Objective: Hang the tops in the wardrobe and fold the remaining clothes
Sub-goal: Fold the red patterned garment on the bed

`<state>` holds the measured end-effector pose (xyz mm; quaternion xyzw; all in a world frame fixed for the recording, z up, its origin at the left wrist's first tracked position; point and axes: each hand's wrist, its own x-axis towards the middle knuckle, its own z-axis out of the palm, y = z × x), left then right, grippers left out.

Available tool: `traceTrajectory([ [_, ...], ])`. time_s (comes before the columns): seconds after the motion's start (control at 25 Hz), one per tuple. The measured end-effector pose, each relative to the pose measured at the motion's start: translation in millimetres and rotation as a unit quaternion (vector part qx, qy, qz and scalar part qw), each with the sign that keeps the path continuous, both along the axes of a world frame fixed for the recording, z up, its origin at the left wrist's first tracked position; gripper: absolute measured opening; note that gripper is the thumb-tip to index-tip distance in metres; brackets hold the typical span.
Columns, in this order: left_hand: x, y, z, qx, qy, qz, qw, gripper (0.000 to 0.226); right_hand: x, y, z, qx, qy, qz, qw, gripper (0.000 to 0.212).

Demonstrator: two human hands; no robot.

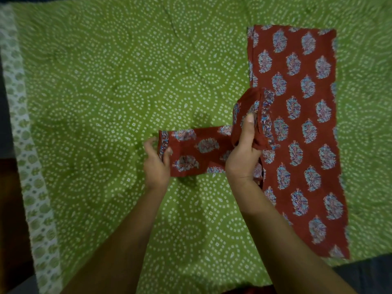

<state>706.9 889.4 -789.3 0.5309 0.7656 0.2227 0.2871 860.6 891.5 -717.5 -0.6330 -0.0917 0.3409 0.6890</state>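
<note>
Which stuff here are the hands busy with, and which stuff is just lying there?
Part of the job:
- red printed garment, lying mostly flat
- its sleeve, pinched at the cuff by the left hand
- right hand, gripping a bunched part

Just there:
- green dotted bedspread
- its white patterned border

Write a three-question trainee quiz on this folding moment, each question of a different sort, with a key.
1. True or false: the red printed garment lies on a green dotted bedspread.
2. Which part does the left hand pinch? A) the sleeve cuff B) the hem C) a hanger
3. Fill in: the right hand grips a bunched fold of fabric near the garment's ____ edge, as seen in the picture.

Key: 1 true; 2 A; 3 left
</note>
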Motion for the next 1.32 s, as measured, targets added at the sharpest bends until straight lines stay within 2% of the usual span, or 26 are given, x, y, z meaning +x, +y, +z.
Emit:
traceTrajectory([
  [0.12,-25,-18,-16,-0.009,-0.023,-0.074,0.997,0.037,-24,-17,-23,-0.055,-0.128,0.126,0.982,0.042],
  [0.16,-31,-21,-24,-0.014,-0.012,-0.101,0.995,0.031,-30,-21,-35,-0.105,-0.188,0.18,0.96,0.042],
  [0.2,-37,-23,-34,-0.024,-0.018,-0.116,0.993,0.027,-36,-25,-46,-0.169,-0.271,0.265,0.91,0.047],
  [0.24,-41,-23,-42,-0.049,-0.052,-0.105,0.992,0.026,-42,-27,-56,-0.228,-0.361,0.389,0.816,0.054],
  [0.28,-41,-21,-45,-0.082,-0.118,-0.055,0.988,0.023,-50,-29,-63,-0.255,-0.44,0.511,0.693,0.059],
  [0.32,-40,-17,-43,-0.119,-0.192,0.022,0.974,0.018,-59,-31,-68,-0.253,-0.478,0.609,0.58,0.065],
  [0.36,-40,-11,-40,-0.154,-0.273,0.103,0.944,0.018,-66,-33,-72,-0.236,-0.489,0.665,0.513,0.068],
  [0.4,-39,-7,-40,-0.184,-0.334,0.165,0.91,0.028,-67,-34,-74,-0.215,-0.494,0.679,0.498,0.066],
  [0.44,-41,-3,-42,-0.201,-0.362,0.187,0.891,0.042,-64,-33,-76,-0.19,-0.504,0.657,0.527,0.057],
  [0.48,-40,0,-40,-0.22,-0.348,0.178,0.894,0.054,-56,-28,-78,-0.175,-0.514,0.607,0.58,0.043],
  [0.52,-42,-1,-40,-0.228,-0.3,0.163,0.912,0.059,-41,-22,-80,-0.177,-0.526,0.544,0.63,0.03],
  [0.56,-41,-3,-38,-0.216,-0.242,0.139,0.936,0.055,-22,-14,-84,-0.202,-0.544,0.486,0.654,0.023],
  [0.6,-43,-5,-43,-0.21,-0.212,0.133,0.945,0.045,2,-6,-91,-0.241,-0.564,0.442,0.655,0.023],
  [0.68,-43,-8,-44,-0.195,-0.239,0.155,0.939,0.031,50,10,-102,-0.332,-0.584,0.419,0.611,0.033],
  [0.76,-46,-11,-43,-0.182,-0.271,0.16,0.932,0.042,82,24,-105,-0.372,-0.567,0.473,0.563,0.036],
  [0.84,-49,-14,-45,-0.18,-0.269,0.163,0.932,0.049,97,34,-102,-0.346,-0.552,0.543,0.53,0.034],
  [0.96,-43,-15,-36,-0.17,-0.296,0.182,0.922,0.022,105,38,-96,-0.294,-0.556,0.581,0.517,0.03],
  [1.08,-37,-18,-31,-0.152,-0.32,0.199,0.914,0.019,114,30,-95,-0.298,-0.548,0.602,0.5,0.034],
  [1.2,-35,-21,-32,-0.144,-0.298,0.176,0.927,0.016,121,28,-96,-0.319,-0.552,0.633,0.44,0.042],
  [1.24,-34,-23,-33,-0.144,-0.289,0.156,0.933,0.013,123,30,-96,-0.321,-0.554,0.633,0.436,0.043],
  [1.28,-35,-25,-34,-0.142,-0.286,0.138,0.938,0.011,124,34,-96,-0.323,-0.553,0.62,0.454,0.043],
  [1.32,-37,-28,-37,-0.138,-0.29,0.123,0.939,0.01,126,39,-96,-0.326,-0.549,0.595,0.489,0.042],
])
